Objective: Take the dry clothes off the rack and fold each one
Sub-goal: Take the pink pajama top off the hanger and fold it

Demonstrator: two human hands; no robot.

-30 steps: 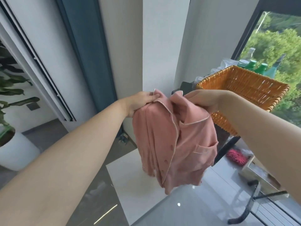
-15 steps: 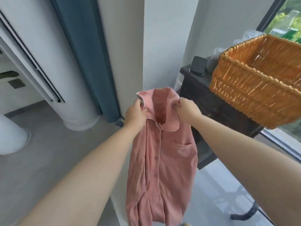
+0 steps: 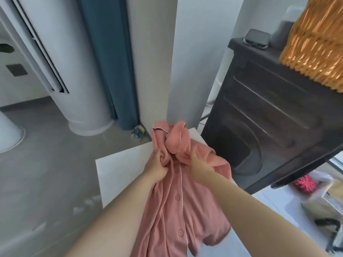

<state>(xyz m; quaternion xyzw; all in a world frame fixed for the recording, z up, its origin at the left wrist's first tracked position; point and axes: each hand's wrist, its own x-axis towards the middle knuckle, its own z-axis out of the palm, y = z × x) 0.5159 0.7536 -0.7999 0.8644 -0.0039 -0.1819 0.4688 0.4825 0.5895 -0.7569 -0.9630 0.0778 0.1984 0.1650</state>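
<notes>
A pink button-front shirt (image 3: 174, 206) with white piping lies partly on a low white surface (image 3: 118, 169), collar toward the wall. My left hand (image 3: 156, 168) grips a bunch of the fabric near the left of the collar. Near the right shoulder my right hand (image 3: 199, 166) holds the cloth, fingers curled into it. The shirt's lower part hangs toward me between my forearms. No drying rack shows in this view.
A dark cabinet (image 3: 269, 115) stands at the right with an orange wicker basket (image 3: 315, 43) and a phone (image 3: 257, 40) on top. A teal curtain (image 3: 109, 58) and a white round column (image 3: 74, 62) are at the back left. Clutter lies on the floor at the right.
Both hands have brought the shirt down from chest height onto the white surface. The view has tilted downward, and the basket has shifted to the upper right corner.
</notes>
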